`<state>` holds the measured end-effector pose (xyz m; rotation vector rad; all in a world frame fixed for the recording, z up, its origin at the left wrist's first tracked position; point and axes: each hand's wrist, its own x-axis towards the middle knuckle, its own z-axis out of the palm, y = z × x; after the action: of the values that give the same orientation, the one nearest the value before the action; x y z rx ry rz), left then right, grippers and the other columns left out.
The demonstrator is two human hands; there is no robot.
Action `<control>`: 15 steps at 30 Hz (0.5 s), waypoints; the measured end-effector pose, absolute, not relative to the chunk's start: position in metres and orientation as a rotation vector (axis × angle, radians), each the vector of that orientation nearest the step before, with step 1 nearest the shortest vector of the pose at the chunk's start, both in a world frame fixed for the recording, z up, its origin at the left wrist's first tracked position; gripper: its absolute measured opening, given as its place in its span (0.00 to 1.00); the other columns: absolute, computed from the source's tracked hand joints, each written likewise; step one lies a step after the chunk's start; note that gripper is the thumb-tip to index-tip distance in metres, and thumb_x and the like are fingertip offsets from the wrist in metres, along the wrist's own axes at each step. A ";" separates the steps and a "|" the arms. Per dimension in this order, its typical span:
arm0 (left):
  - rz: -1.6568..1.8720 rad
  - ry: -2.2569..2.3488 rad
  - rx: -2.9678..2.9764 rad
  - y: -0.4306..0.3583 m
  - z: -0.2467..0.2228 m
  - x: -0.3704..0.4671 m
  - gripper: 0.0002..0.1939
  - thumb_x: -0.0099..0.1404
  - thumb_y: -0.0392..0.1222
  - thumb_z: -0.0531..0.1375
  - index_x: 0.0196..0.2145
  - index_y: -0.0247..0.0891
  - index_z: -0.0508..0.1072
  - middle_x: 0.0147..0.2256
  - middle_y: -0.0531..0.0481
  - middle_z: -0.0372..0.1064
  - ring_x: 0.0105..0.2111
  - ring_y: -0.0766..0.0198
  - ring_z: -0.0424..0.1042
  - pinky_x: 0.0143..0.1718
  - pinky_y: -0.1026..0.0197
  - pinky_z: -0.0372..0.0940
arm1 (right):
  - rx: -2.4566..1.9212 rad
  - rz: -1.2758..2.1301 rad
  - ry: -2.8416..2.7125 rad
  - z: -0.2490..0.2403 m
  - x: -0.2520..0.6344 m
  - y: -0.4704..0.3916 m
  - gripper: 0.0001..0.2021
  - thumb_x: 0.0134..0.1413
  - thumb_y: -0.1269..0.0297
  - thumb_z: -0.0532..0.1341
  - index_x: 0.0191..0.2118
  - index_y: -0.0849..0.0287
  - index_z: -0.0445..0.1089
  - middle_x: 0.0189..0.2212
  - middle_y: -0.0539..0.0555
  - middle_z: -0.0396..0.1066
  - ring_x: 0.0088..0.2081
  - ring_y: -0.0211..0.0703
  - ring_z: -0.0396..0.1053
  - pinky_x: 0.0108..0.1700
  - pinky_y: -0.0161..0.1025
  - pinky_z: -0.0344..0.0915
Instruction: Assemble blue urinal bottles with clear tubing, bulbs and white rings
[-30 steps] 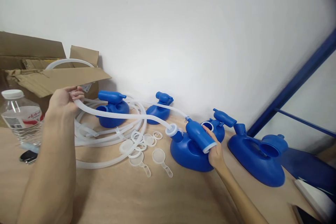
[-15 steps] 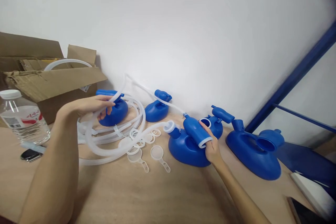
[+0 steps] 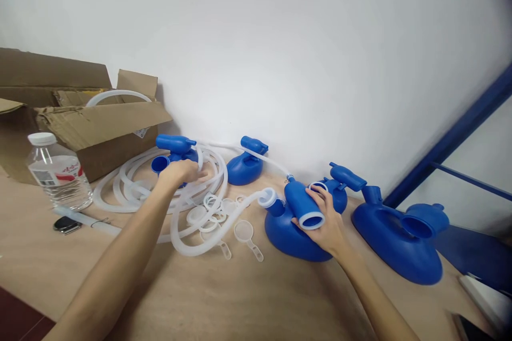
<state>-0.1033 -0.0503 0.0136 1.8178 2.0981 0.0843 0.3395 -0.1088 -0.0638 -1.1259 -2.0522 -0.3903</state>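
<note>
My right hand (image 3: pixel 326 221) is wrapped round a blue cylinder (image 3: pixel 302 203) with a white rim at its open end. A thin white tube (image 3: pixel 256 153) runs from the cylinder's back tip. Beneath it sits a blue bottle (image 3: pixel 294 240), whose neck carries a white ring joined to a clear hose (image 3: pixel 218 234). My left hand (image 3: pixel 186 171) is over the coiled hose (image 3: pixel 132 170), with a stretch of hose between thumb and fingers. Just behind that hand stands another blue bottle (image 3: pixel 176 144). White strainers (image 3: pixel 244 230) and rings lie between my hands.
An open cardboard box (image 3: pixel 100 133) and a water bottle (image 3: pixel 60 181) stand at the left, near a black round object (image 3: pixel 67 225). More blue bottles (image 3: pixel 246 168) stand along the wall and at the right (image 3: pixel 396 245). A dark phone-like object (image 3: pixel 472 327) lies at the lower right.
My left hand has moved right and down, lowering the raised hose onto the coil. My right hand has turned the blue cylinder so its open end faces me more. The view has shifted slightly.
</note>
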 end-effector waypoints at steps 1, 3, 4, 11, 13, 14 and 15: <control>0.066 2.076 1.806 -0.050 0.011 -0.096 0.33 0.60 0.70 0.58 0.39 0.34 0.78 0.33 0.31 0.78 0.35 0.40 0.78 0.39 0.46 0.71 | -1.110 -0.394 -2.053 -0.062 0.339 -0.109 0.39 0.56 0.42 0.66 0.69 0.50 0.57 0.63 0.66 0.64 0.56 0.69 0.73 0.38 0.56 0.80; 0.051 2.065 1.782 -0.052 0.010 -0.086 0.37 0.61 0.73 0.55 0.43 0.35 0.78 0.34 0.32 0.79 0.33 0.42 0.78 0.38 0.46 0.71 | -1.024 -0.407 -2.063 -0.060 0.338 -0.109 0.39 0.56 0.46 0.68 0.69 0.50 0.57 0.64 0.65 0.64 0.59 0.68 0.71 0.48 0.60 0.78; 0.054 2.084 1.774 -0.054 0.012 -0.084 0.37 0.61 0.74 0.55 0.44 0.35 0.78 0.35 0.32 0.79 0.33 0.42 0.78 0.38 0.46 0.71 | -0.970 -0.401 -2.071 -0.060 0.338 -0.109 0.38 0.56 0.49 0.68 0.69 0.51 0.56 0.65 0.65 0.64 0.61 0.68 0.69 0.54 0.62 0.75; 0.284 2.367 1.966 -0.094 0.051 -0.115 0.36 0.71 0.66 0.44 0.39 0.31 0.77 0.46 0.23 0.74 0.49 0.29 0.72 0.51 0.36 0.64 | -0.880 -0.084 -2.076 -0.066 0.333 -0.109 0.35 0.62 0.57 0.64 0.70 0.50 0.50 0.70 0.63 0.58 0.68 0.61 0.62 0.63 0.60 0.68; 0.443 2.387 2.028 -0.106 0.054 -0.136 0.34 0.71 0.66 0.44 0.37 0.35 0.76 0.44 0.29 0.75 0.48 0.31 0.72 0.51 0.35 0.63 | -0.893 -0.079 -2.061 -0.066 0.331 -0.109 0.36 0.60 0.58 0.65 0.70 0.49 0.50 0.70 0.62 0.58 0.68 0.61 0.62 0.62 0.59 0.69; 0.536 2.357 2.020 -0.111 0.053 -0.149 0.31 0.69 0.66 0.47 0.37 0.37 0.77 0.43 0.31 0.75 0.48 0.32 0.72 0.50 0.35 0.63 | -0.894 -0.086 -2.059 -0.066 0.330 -0.108 0.37 0.60 0.58 0.66 0.70 0.49 0.49 0.70 0.62 0.58 0.68 0.60 0.63 0.62 0.58 0.70; 0.610 2.320 1.991 -0.116 0.050 -0.163 0.27 0.67 0.66 0.51 0.36 0.40 0.77 0.41 0.34 0.75 0.48 0.32 0.72 0.50 0.35 0.64 | -0.893 -0.096 -2.060 -0.066 0.330 -0.108 0.38 0.59 0.59 0.66 0.70 0.48 0.49 0.70 0.61 0.58 0.67 0.60 0.63 0.61 0.58 0.71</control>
<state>-0.1629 -0.1158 0.0503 1.9913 2.3201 0.6098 0.3303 -0.1078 -0.0658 -0.8933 -2.0604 -0.0963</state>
